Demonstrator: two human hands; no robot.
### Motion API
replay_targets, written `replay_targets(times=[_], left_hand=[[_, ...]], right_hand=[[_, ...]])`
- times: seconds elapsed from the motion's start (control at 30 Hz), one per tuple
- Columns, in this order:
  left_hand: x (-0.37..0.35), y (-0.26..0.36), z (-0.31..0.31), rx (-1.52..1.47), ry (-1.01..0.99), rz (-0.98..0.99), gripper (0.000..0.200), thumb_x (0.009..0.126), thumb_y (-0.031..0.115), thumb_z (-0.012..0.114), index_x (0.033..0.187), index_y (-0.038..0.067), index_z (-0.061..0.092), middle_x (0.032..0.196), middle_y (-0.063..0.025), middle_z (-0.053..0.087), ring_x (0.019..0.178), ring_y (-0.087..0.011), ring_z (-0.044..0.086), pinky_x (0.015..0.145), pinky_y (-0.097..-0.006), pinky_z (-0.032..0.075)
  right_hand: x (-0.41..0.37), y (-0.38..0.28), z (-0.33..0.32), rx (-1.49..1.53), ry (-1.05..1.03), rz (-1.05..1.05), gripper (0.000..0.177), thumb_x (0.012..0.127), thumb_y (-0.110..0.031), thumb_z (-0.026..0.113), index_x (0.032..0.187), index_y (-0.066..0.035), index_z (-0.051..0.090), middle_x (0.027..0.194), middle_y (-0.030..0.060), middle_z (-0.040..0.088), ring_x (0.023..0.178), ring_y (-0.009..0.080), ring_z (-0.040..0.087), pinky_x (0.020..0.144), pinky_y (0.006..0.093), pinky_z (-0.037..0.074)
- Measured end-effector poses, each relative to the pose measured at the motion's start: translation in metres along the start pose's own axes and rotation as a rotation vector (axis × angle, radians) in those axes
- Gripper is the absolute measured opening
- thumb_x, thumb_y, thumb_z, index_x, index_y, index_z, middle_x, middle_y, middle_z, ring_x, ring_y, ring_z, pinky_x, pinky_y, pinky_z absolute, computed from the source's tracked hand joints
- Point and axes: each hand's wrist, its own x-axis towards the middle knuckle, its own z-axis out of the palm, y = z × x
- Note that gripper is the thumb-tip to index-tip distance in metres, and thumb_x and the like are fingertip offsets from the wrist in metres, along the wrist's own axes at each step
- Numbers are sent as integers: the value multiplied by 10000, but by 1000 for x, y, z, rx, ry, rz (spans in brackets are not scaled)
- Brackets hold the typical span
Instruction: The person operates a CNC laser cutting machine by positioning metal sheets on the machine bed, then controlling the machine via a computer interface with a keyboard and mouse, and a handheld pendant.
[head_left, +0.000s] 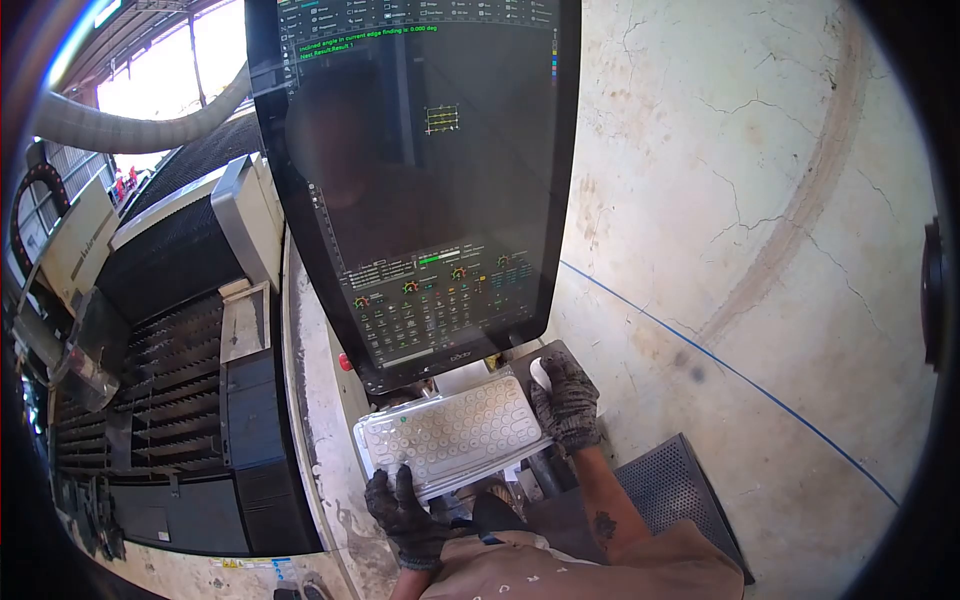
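My right hand [568, 408], in a dark patterned work glove, is wrapped over a white computer mouse [540, 375]. Part of the mouse shows at the left side of the fingers; the rest is hidden under the palm. My left hand [408, 518], gloved in dark grey, has its fingers apart, with the fingertips right at the lower left edge of a white keyboard [450, 430]. Round keys cover this keyboard, which lies on a shelf below a large upright touchscreen monitor [400, 200]. The monitor shows a dark drawing area with a small yellow-lined shape and a panel of icons beneath.
On the left is a cutting machine with a slatted bed [165, 390]. A red button [346, 362] sits beside the monitor's lower left corner. A blue cable [740, 370] crosses the cracked floor, and a perforated dark panel [672, 492] is at the lower right.
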Motion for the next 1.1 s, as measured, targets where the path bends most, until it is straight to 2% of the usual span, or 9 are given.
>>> replay_targets(times=[0.17, 0.3, 0.37, 0.4, 0.43, 0.5, 0.57, 0.63, 1.1], left_hand=[[-10, -5, -16, -89, -60, 25, 739, 808, 180, 749, 1499, 91, 505, 1477, -291, 450, 1359, -517, 492, 1130, -629, 432], [-7, -2, -20, -90, -55, 79, 674, 899, 292, 711, 1523, 124, 521, 1502, -310, 465, 1409, -529, 451, 1152, -670, 407], [-12, -3, -18, -133, -70, 13, 703, 966, 434, 704, 1582, 139, 534, 1650, -253, 418, 1542, -466, 336, 1273, -608, 274], [-8, 1, -20, -77, -38, 37, 690, 964, 428, 692, 1568, 128, 551, 1585, -294, 458, 1460, -515, 425, 1198, -630, 379], [-9, 2, -12, -79, -32, 44, 690, 964, 428, 692, 1568, 128, 551, 1585, -294, 458, 1460, -515, 425, 1198, -630, 379], [-17, -2, 3, -125, 59, -16, 712, 825, 196, 787, 1478, 84, 526, 1538, -300, 415, 1440, -554, 433, 1157, -649, 429], [-23, -8, 2, -161, -23, -108, 719, 836, 248, 804, 1479, 81, 530, 1537, -303, 428, 1439, -559, 428, 1163, -656, 417], [-18, -13, -5, -83, -101, -30, 703, 938, 408, 694, 1568, 129, 553, 1569, -307, 468, 1445, -524, 435, 1185, -635, 386], [-18, -16, -10, -28, -179, -19, 729, 868, 339, 730, 1553, 137, 585, 1594, -300, 454, 1463, -517, 417, 1210, -619, 365]], right_hand=[[-5, 12, 14, 34, -58, 1, 572, 991, -443, 629, 1446, -96, 633, 1436, 216, 632, 1343, 419, 577, 1179, 566, 396], [-2, 8, 10, -50, -63, -54, 569, 981, -438, 633, 1444, -106, 637, 1417, 232, 634, 1333, 420, 581, 1166, 576, 406], [2, 1, -3, -9, -73, 39, 559, 953, -403, 662, 1427, -107, 646, 1398, 239, 635, 1322, 427, 584, 1157, 580, 416], [1, 2, -4, 21, -58, 18, 547, 934, -379, 681, 1411, -112, 655, 1396, 235, 635, 1319, 429, 584, 1155, 579, 418], [0, 1, -5, 52, -48, -4, 536, 915, -355, 700, 1395, -118, 665, 1394, 230, 636, 1316, 431, 585, 1152, 577, 421], [0, 0, -8, 103, -9, -17, 511, 883, -314, 731, 1357, -126, 687, 1391, 220, 639, 1315, 434, 584, 1145, 575, 429], [-2, 0, -7, 57, -9, 3, 481, 885, -287, 729, 1353, -178, 704, 1430, 184, 636, 1324, 408, 595, 1126, 542, 469], [-3, 0, -7, 52, -9, 9, 458, 884, -287, 735, 1330, -181, 716, 1421, 179, 640, 1304, 403, 604, 1106, 542, 479], [-2, 4, 0, 61, 11, -48, 486, 887, -284, 752, 1352, -165, 681, 1394, 190, 645, 1259, 414, 626, 1100, 552, 486]])
